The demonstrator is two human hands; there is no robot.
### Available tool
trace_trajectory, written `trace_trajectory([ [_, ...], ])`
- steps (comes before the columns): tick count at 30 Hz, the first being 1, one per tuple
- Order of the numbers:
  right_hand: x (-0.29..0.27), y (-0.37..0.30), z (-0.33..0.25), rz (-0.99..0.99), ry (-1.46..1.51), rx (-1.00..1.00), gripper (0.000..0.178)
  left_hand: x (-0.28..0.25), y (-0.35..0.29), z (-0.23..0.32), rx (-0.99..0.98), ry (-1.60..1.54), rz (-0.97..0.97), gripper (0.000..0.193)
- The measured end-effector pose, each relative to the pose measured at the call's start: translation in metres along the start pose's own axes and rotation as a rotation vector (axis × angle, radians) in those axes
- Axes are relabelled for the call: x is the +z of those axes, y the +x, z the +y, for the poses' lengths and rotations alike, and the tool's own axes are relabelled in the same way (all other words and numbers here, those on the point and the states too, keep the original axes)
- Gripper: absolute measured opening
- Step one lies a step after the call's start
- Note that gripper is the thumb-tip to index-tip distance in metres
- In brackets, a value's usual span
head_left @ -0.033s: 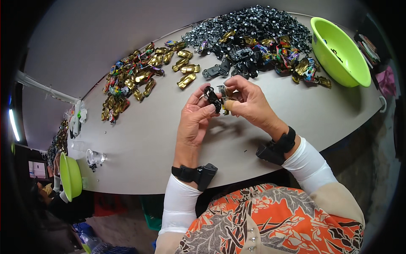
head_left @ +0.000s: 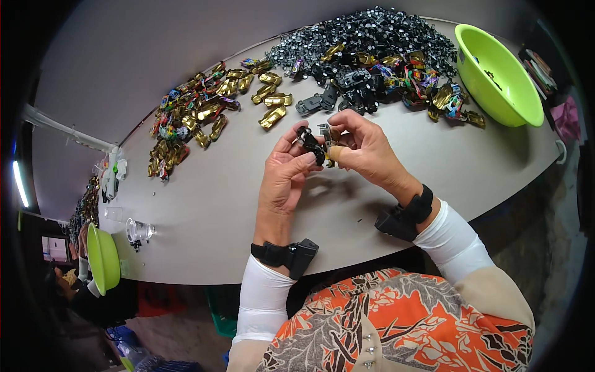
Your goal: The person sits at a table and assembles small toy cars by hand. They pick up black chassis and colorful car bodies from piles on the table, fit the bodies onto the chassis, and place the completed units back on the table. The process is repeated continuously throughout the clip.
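Observation:
Above the middle of the table my two hands are close together. My left hand is closed on a black toy car chassis, held on end between thumb and fingers. Pinched in my right hand is a toy car body, grey on the part that shows, with a bit of gold below; my fingers cover much of it. The two pieces are side by side, and I cannot tell whether they touch. Just beyond my hands are dark grey car parts and several gold toy car bodies.
A large heap of small black and silver parts covers the far side. Mixed gold and coloured car bodies lie at left. A lime-green basin stands at right, a clear cup at left. Another green basin is beside a person.

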State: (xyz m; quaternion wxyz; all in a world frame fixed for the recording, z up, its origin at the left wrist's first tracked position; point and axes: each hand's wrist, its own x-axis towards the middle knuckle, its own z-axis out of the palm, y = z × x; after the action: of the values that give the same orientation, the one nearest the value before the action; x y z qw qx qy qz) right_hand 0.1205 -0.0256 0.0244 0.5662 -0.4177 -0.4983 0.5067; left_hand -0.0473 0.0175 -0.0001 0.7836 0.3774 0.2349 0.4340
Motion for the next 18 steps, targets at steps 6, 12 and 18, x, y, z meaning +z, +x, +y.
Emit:
trace_trajectory([
  [6, -0.004, 0.0, -0.007, 0.018, -0.008, -0.047, 0.028, 0.008, -0.002, 0.006, 0.002, -0.013, 0.042, 0.05],
  [12, -0.005, 0.0, -0.006, 0.0, -0.054, -0.1, 0.025, 0.011, -0.003, 0.007, -0.003, -0.021, 0.047, 0.045],
  [18, -0.003, 0.0, -0.003, 0.005, -0.103, -0.133, 0.025, 0.012, -0.004, 0.008, -0.014, 0.001, 0.046, 0.045],
])
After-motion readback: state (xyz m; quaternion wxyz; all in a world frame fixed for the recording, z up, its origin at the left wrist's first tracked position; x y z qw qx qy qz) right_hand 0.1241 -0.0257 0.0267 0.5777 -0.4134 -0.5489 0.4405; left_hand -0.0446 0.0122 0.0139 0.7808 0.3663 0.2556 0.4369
